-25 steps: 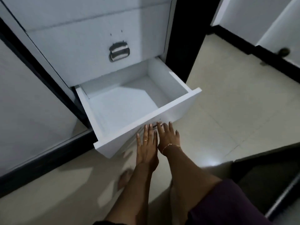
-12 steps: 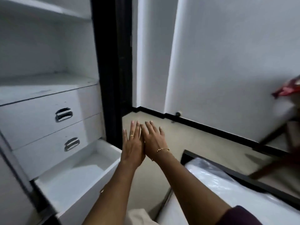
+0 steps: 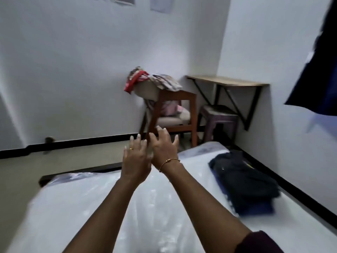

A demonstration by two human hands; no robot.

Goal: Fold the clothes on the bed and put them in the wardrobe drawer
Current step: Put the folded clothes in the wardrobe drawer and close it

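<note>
Single head-worn view, looking forward and down over the bed (image 3: 91,207), toward room corner

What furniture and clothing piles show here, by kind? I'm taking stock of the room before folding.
Beds: 1, the plastic-covered mattress
Chairs: 1, the wooden chair
Stools: 1, the purple stool
Wall desks: 1, the wooden desk
Clothing piles: 2, the dark clothes on the bed and the clothes on the chair back
Total: 6

Dark navy clothes (image 3: 244,181) on white plastic-wrapped bed (image 3: 91,207); gold bangle (image 3: 168,161) and gold ring (image 3: 131,148). Brown wooden chair (image 3: 175,108) with beige cushions, red-and-striped cloth (image 3: 145,79) draped on it. Purple stool (image 3: 219,119), tan-topped black-legged table (image 3: 228,81), white walls (image 3: 73,70).
</note>
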